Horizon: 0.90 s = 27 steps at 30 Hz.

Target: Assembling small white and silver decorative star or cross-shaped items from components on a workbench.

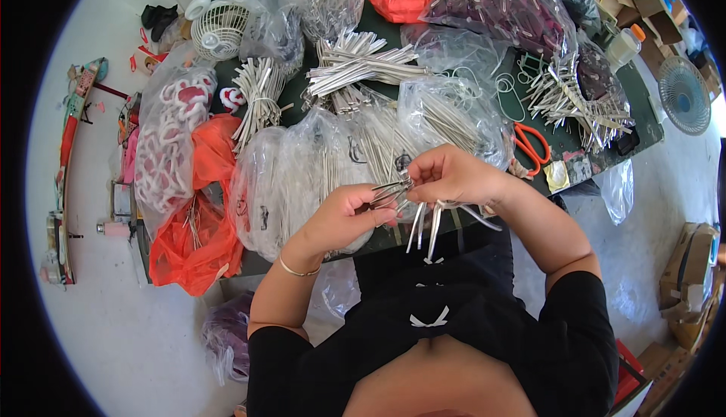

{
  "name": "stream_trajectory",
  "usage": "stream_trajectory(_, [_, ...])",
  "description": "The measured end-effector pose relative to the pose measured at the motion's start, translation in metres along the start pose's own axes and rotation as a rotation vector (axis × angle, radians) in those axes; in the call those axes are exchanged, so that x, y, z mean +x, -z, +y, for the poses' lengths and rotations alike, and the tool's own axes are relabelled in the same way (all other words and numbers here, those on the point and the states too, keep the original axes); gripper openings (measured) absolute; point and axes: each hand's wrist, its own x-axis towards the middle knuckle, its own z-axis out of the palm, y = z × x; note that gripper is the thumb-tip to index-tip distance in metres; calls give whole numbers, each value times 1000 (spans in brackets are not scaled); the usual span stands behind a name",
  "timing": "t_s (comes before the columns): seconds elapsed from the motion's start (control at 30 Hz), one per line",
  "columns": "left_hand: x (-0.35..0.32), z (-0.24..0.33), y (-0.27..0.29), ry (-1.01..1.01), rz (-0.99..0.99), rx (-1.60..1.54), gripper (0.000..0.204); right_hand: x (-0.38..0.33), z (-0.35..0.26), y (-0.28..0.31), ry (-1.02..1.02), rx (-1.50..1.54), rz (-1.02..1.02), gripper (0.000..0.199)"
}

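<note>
Close to my body, above the table's front edge, both hands work together on a few thin strips. My left hand (349,217) pinches thin dark-and-silver strips (387,193) between thumb and fingers. My right hand (454,179) meets their ends with its fingertips curled closed. Pale, shiny strips (434,232) hang below the right hand, their upper part hidden by its fingers. Just beyond the hands lie clear plastic bags (329,156) filled with similar long strips. Orange-handled scissors (532,148) rest to the right of my right hand.
Loose bundles of silvery strips (363,63) and a tied bundle (261,99) lie farther back. A red plastic bag (198,243) hangs over the left edge. Large filled bags (499,9) crowd the far side. A small fan (219,31) stands back left.
</note>
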Motion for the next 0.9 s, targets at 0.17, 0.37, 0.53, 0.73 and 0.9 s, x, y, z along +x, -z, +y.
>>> stream_trajectory(0.17, [6, 11, -8, 73, 100, -348, 16, 8, 9, 1, 73, 82, -43, 13])
stream_trajectory(0.37, [22, 2, 6, 79, 128, -64, 16, 9, 6, -1, 140, -159, -2, 18])
stream_trajectory(0.53, [25, 2, 6, 46, 147, -53, 14, 2, 8, 5, 98, 9, 87, 21])
stream_trajectory(0.73, [26, 0, -2, 122, 181, -240, 11, -2, 14, 9, 130, -26, 70, 23])
stream_trajectory(0.9, [29, -8, -7, 126, 117, -199, 13, 1, 14, 4, 202, -82, 137, 25])
